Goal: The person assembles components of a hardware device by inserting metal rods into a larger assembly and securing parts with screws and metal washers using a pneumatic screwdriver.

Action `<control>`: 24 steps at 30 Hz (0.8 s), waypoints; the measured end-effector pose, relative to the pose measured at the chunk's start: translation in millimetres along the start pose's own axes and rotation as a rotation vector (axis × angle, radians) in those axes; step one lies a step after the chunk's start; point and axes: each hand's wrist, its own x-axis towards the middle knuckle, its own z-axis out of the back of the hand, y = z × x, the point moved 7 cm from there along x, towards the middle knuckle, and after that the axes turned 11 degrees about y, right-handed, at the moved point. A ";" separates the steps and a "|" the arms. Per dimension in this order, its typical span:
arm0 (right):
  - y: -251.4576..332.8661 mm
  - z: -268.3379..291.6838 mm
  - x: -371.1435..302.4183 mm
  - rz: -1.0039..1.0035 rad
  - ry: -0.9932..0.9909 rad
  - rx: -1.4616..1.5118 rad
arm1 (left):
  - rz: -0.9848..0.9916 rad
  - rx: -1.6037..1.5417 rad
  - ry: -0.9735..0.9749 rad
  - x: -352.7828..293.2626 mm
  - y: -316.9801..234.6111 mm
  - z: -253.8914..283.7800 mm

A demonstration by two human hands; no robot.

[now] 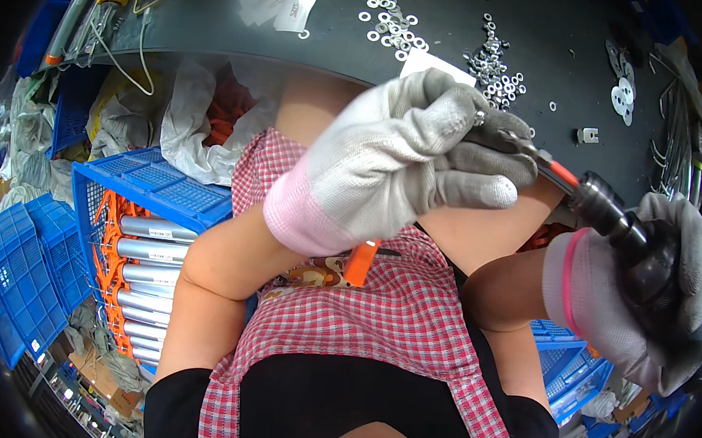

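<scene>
My left hand (392,153), in a white-and-grey knit glove with a pink cuff, is raised in front of the table edge. Thumb and forefinger pinch a small shiny metal fastener (479,117); its exact kind is too small to tell. My right hand (617,319), gloved alike, wraps round a black power screwdriver (604,208), whose body is partly hidden by the fingers. From its chuck a bit with a red sleeve (564,172) points left. The bit's metal end reaches the left fingertips; whether it touches the fastener I cannot tell.
Loose washers (397,31) and a heap of small nuts (492,70) lie on the dark table (321,61), with white paper (435,65) nearby. A metal clip (588,135) and flat discs (622,95) are at right. A blue crate (154,181) holds silver tubes (153,251).
</scene>
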 end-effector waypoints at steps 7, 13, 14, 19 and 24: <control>-3.3 -10.0 -3.2 -0.044 0.093 0.578 | -0.006 0.024 -0.089 -13.7 2.7 -3.0; 1.1 -26.3 -6.8 -0.029 0.166 0.530 | -0.023 -0.035 -0.007 -13.8 3.7 -9.6; -0.5 -27.1 -6.2 -0.029 0.167 0.530 | -0.025 -0.036 -0.007 -13.1 5.1 -8.5; -10.4 -40.8 8.0 -0.146 0.289 0.554 | -0.281 0.246 0.120 -8.8 -8.3 -4.3; -31.1 -36.1 -7.3 -0.114 0.133 0.670 | -0.305 1.348 -0.016 -17.6 -29.7 3.0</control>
